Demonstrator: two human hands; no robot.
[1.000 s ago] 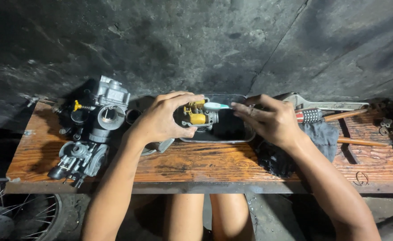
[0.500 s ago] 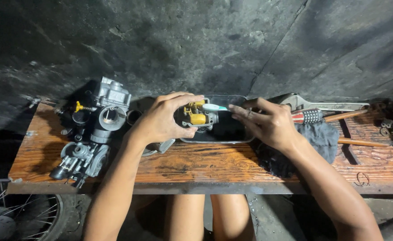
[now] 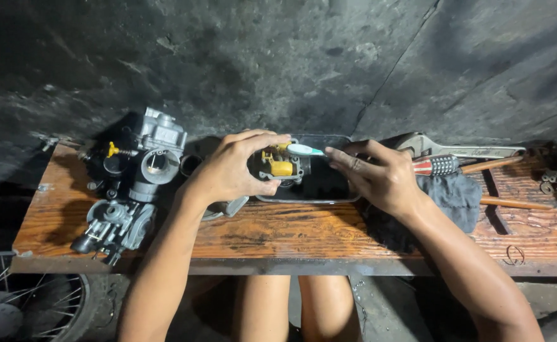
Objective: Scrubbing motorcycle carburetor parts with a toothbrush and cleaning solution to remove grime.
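The left hand [image 3: 237, 168] gripped a small carburetor part with yellow floats [image 3: 278, 166] over the dark tray [image 3: 319, 190] on the bench [image 3: 291, 231]. The right hand [image 3: 379, 177] was closed around a brush [image 3: 305, 150] touching it. Cleaning seemed underway; two carburetor bodies [image 3: 140, 168] lay untouched at the left.

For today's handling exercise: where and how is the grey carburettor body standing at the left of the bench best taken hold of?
Probably grip the carburettor body around its squarish upper block, coming from above: that end is uppermost and unobstructed, while loose parts crowd its base and the left hand sits to its right.
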